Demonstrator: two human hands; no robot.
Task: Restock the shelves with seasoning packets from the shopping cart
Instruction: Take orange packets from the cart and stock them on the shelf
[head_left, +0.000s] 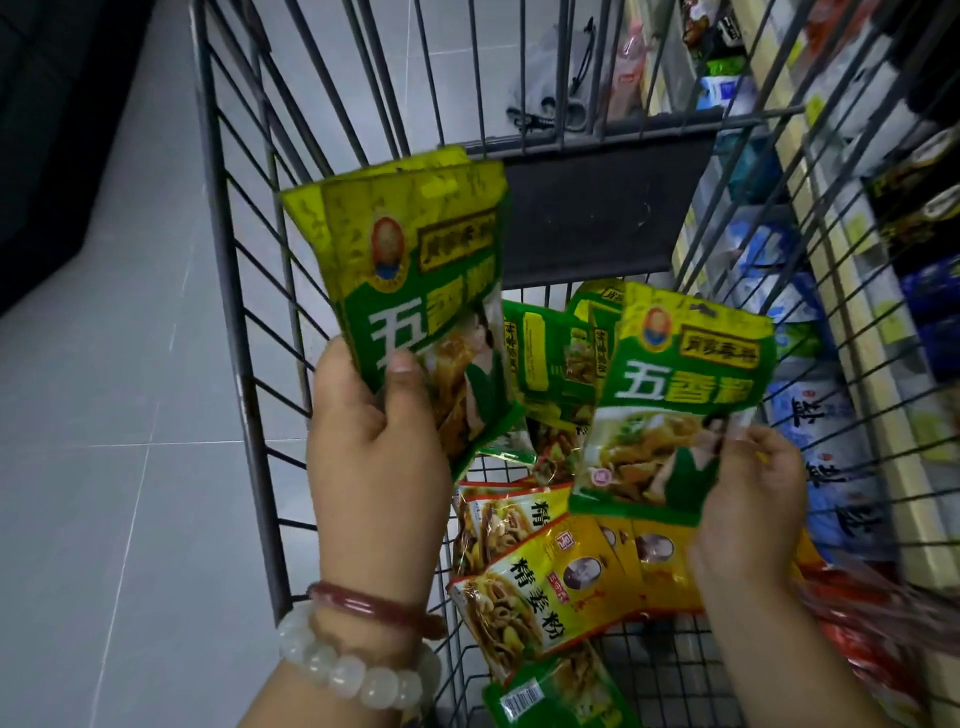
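Observation:
My left hand (371, 441) grips a small stack of green and yellow seasoning packets (415, 275) by the lower edge, held upright over the grey wire shopping cart (244, 332). My right hand (748, 499) pinches one more green packet (680, 395) by its lower right corner, above the cart's contents. In the cart lie several other packets: green ones (556, 353) at the back and yellow and orange ones (540, 587) nearer me. Red packets (857, 613) lie at the cart's right side.
Store shelves (852, 332) with blue and white bags and dark packets run along the right, seen through the cart's wire side. Pale tiled floor (104, 415) lies to the left. A dark panel (597, 218) covers the cart's far end.

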